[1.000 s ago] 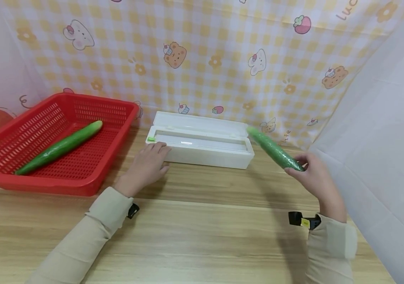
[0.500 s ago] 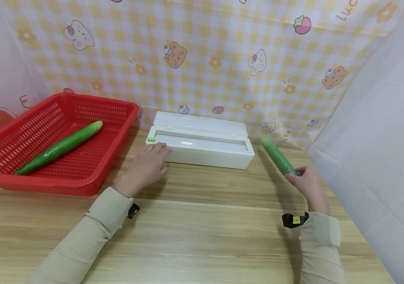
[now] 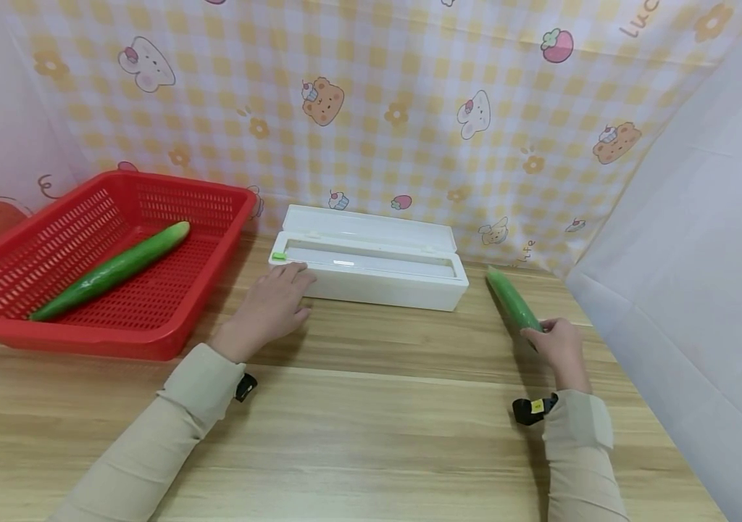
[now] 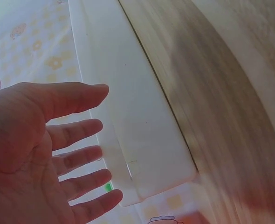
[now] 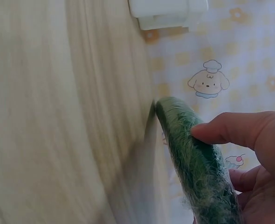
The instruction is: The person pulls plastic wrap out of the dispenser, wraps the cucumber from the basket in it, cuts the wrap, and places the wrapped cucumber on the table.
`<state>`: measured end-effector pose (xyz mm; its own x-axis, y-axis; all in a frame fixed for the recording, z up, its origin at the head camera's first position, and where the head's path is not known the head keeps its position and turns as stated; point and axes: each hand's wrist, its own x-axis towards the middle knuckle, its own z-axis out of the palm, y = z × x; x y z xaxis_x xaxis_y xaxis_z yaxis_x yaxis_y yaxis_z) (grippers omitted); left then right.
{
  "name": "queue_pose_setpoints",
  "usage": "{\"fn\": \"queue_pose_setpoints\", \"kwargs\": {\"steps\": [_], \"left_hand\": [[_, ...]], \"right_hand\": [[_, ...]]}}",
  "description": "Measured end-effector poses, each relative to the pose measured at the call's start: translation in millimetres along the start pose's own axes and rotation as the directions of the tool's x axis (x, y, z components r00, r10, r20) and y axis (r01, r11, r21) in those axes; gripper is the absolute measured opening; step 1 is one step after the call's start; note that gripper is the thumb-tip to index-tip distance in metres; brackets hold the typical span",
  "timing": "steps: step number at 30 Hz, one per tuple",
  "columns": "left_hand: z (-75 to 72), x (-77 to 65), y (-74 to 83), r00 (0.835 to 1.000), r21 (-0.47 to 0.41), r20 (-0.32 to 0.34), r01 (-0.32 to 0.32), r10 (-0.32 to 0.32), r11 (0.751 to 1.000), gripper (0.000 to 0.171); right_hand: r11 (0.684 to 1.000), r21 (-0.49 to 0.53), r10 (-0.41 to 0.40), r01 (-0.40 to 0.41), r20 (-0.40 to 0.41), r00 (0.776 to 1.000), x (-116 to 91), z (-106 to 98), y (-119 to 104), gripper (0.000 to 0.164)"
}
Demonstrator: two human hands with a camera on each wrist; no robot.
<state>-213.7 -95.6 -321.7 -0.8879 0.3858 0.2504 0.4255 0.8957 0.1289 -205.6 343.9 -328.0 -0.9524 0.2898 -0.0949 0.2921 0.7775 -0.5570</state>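
Observation:
My right hand (image 3: 561, 346) pinches a cucumber (image 3: 513, 299) near its close end, thumb on one side and fingers on the other. Clear, wrinkled plastic film covers this cucumber (image 5: 193, 163) in the right wrist view. Its far end points toward the back curtain, low over the table right of the white cling film dispenser (image 3: 377, 285). That dispenser's lid (image 3: 371, 226) is tipped back, and a green slider (image 3: 278, 257) sits at the left of its top. With fingers spread, my left hand (image 3: 269, 308) rests at the dispenser's front left edge; its palm and straight fingers (image 4: 81, 130) show in the left wrist view.
A red plastic basket (image 3: 172, 337) stands at the left with another cucumber (image 3: 113, 272) lying inside. Behind the table hangs a yellow checked curtain (image 3: 371, 109). A white sheet (image 3: 690, 239) borders the right side of the wooden table (image 3: 371, 435).
My right hand has lowered the wrapped cucumber toward the table at the right, its far end swinging away from the dispenser. The left hand has stayed in place.

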Motion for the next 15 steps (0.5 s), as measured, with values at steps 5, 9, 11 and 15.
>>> {"fn": "queue_pose_setpoints", "kwargs": {"steps": [5,9,11,15], "left_hand": [[0.0,-0.4,0.1,1.0,-0.005,0.004,0.002,-0.002,1.0,0.052],[-0.2,-0.6,-0.2,1.0,-0.01,0.004,-0.001,0.001,1.0,0.052],[0.0,-0.5,-0.4,1.0,-0.012,0.005,-0.002,0.002,1.0,0.051],[-0.3,-0.6,-0.3,1.0,-0.017,0.007,0.0,0.0,1.0,0.051]], "right_hand": [[1.0,0.01,0.009,-0.009,-0.01,1.0,0.6,3.1,1.9,0.06],[1.0,0.007,0.014,-0.014,-0.002,1.0,1.2,3.8,2.9,0.059],[1.0,0.003,0.019,-0.019,0.009,1.0,2.1,3.7,3.5,0.058],[0.999,0.005,0.031,-0.032,0.039,0.999,3.2,5.0,4.9,0.057]]}}
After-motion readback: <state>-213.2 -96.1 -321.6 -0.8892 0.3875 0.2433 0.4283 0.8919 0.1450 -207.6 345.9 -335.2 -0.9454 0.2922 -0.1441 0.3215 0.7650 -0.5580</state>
